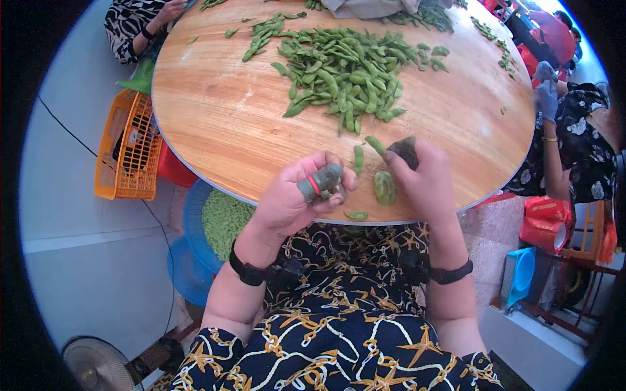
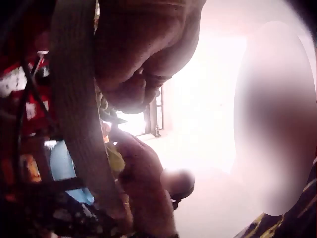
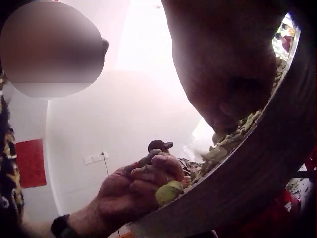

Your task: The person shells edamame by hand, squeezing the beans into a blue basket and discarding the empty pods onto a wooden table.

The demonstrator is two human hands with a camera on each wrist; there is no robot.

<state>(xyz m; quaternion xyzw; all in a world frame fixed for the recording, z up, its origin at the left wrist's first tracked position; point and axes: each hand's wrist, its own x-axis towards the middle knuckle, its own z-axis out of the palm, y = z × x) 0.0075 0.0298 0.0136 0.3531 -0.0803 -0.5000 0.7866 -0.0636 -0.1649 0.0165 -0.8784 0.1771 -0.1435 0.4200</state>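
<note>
My left hand (image 1: pixel 303 189) is raised over the near table edge, palm turned inward and fingers curled. A grey finger cover (image 1: pixel 319 181) with a red band sits on its thumb. A pale greenish bit shows among those fingers; I cannot tell whether they hold it. My right hand (image 1: pixel 427 179), a dark cover (image 1: pixel 404 153) on one finger, pinches the end of a green soybean pod (image 1: pixel 375 144). Between the hands lie another pod (image 1: pixel 358 159), a wide pale-green pod (image 1: pixel 385 188) and a small piece (image 1: pixel 356 215). The right wrist view shows the curled left hand (image 3: pixel 143 186) beside a green pod (image 3: pixel 169 192).
A large pile of soybean pods (image 1: pixel 352 72) covers the middle of the round wooden table (image 1: pixel 215 98). Below its left edge stand a blue basin of shelled beans (image 1: pixel 225 221) and an orange crate (image 1: pixel 130 146). Other people sit at the left and right sides.
</note>
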